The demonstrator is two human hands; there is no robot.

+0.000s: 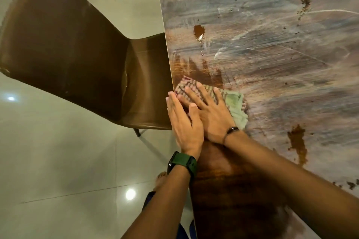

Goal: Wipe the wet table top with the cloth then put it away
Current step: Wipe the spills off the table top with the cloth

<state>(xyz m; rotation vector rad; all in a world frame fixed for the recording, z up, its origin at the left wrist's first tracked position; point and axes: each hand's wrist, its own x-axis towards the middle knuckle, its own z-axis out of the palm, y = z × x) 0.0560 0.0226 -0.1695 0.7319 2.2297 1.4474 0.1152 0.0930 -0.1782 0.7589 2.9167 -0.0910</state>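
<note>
**Both hands flat on the cloth at the table's left edge**

The cloth (236, 105), a crumpled rag with a checked red-and-cream part and a pale green part, lies on the wooden table top (272, 54) right at its left edge. The right hand (210, 114) lies flat on it, fingers straight and slightly spread, pressing the cloth down; a thin dark band circles that wrist. The left hand (184, 124) is flat too, fingers straight and held together, its thumb side resting over the back of the right hand, its fingertips reaching the checked end of the cloth at the table's rim. A green-strapped watch (182, 163) sits on the left wrist.

The table top shows pale, streaky wet smears across most of its surface, with darker brown patches and small droplets scattered over it; the near part by the forearms looks darker and more evenly brown. A brown chair (68, 54) stands just beside the table's left edge, its seat tucked partly under the rim. Glossy pale floor tiles (58, 180) reflect two ceiling lights, and a bare foot (161, 178) shows below the left forearm
</note>
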